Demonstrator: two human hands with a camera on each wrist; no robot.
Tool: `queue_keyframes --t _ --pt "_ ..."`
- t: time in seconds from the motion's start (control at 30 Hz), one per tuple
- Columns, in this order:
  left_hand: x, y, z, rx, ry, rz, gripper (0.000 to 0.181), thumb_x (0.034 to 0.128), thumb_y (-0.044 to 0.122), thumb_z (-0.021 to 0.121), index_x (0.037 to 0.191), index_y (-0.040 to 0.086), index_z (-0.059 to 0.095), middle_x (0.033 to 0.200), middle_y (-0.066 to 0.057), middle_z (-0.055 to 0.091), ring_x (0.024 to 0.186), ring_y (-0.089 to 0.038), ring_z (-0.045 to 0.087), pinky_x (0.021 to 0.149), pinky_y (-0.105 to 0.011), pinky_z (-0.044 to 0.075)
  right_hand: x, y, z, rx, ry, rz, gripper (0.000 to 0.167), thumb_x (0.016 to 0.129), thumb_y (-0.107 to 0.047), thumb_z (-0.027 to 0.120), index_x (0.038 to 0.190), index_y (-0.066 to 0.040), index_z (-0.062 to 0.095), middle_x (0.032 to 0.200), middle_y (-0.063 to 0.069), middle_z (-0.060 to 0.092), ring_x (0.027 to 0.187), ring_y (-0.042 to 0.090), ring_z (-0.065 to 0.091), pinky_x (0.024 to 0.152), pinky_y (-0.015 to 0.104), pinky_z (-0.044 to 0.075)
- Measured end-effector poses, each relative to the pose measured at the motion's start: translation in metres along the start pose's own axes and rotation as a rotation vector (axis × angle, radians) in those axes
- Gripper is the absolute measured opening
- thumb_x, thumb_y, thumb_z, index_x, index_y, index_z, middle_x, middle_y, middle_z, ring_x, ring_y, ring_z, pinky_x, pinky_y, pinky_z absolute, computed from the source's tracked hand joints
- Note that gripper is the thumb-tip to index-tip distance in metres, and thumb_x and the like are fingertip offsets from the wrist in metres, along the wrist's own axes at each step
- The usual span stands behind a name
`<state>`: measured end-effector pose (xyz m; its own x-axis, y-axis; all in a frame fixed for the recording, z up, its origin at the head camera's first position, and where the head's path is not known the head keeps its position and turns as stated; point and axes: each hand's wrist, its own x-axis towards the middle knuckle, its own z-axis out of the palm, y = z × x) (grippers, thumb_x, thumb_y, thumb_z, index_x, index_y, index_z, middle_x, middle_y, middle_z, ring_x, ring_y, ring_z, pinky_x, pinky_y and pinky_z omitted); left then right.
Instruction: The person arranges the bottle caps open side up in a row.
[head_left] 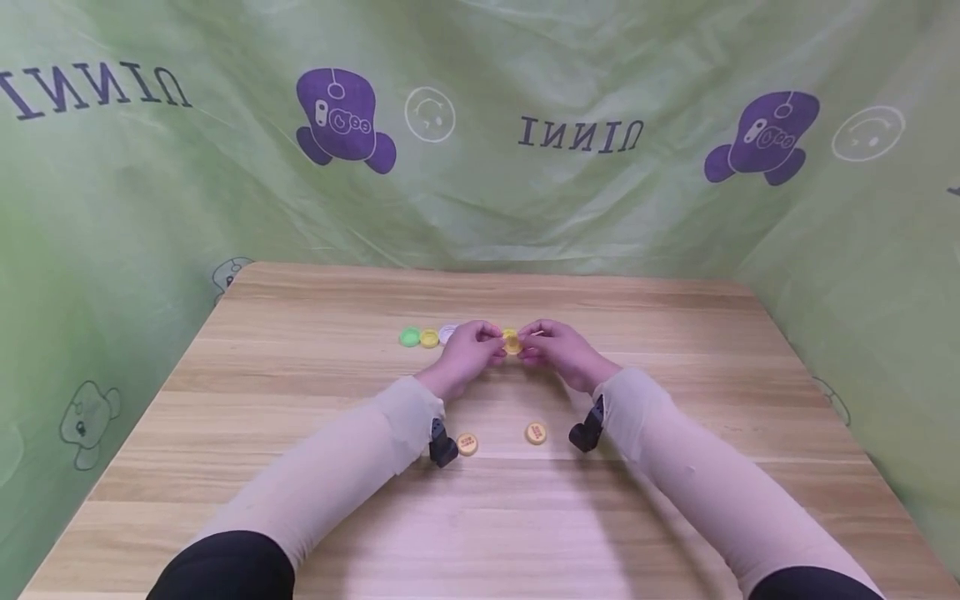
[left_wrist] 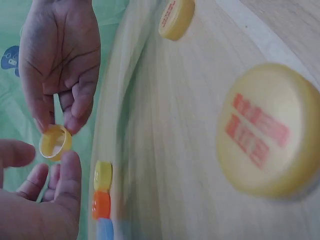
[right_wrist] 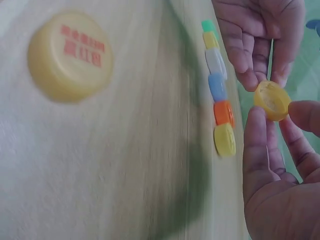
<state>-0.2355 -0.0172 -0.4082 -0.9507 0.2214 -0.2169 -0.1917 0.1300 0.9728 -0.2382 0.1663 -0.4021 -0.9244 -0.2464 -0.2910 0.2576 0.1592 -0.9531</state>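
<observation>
A yellow bottle cap (head_left: 512, 342) is held up off the table between both hands, its hollow side showing in the wrist views. My left hand (head_left: 467, 354) pinches it from the left with thumb and fingers. From the right, my right hand (head_left: 558, 350) pinches the same cap (right_wrist: 272, 101) by its rim. Below the hands, a row of caps lies side by side: a green cap (right_wrist: 207, 26), a yellow cap (right_wrist: 211, 39), a white cap (right_wrist: 215, 63), a blue cap (right_wrist: 217, 87), an orange cap (right_wrist: 223, 113) and another yellow cap (right_wrist: 225, 140). The left hand hides part of this row in the head view.
Two pale yellow caps with red print lie nearer the body, a left one (head_left: 467, 444) beside the left wrist camera and a right one (head_left: 536, 433) between the forearms. A wooden table (head_left: 300, 500) carries everything. Green printed cloth (head_left: 480, 208) hangs behind and at both sides.
</observation>
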Motion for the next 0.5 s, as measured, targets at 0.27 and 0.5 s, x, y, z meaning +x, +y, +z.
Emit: queue_keyframes --t 0.27,0.5 --pt "0.002 0.006 0.009 -0.029 -0.031 -0.060 0.037 0.1057 0.015 0.053 0.132 -0.010 0.057 0.130 -0.023 0.062 0.117 -0.036 0.064 0.102 -0.041 0.053 0.003 0.002 -0.007 0.018 0.054 0.038 0.018 0.103 0.002 0.053 0.119 0.008 0.055 0.108 0.012 0.062 0.087 0.015 0.066 0.086 0.029 0.059" --pt "0.008 0.009 0.017 -0.176 -0.073 -0.094 0.048 0.1081 0.020 0.048 0.145 -0.010 0.046 0.144 -0.027 0.051 0.130 -0.036 0.055 0.109 -0.042 0.048 0.006 0.004 -0.016 0.013 0.080 0.064 0.033 0.103 0.003 0.051 0.134 0.014 0.051 0.114 0.016 0.062 0.092 0.016 0.066 0.088 0.028 0.058"
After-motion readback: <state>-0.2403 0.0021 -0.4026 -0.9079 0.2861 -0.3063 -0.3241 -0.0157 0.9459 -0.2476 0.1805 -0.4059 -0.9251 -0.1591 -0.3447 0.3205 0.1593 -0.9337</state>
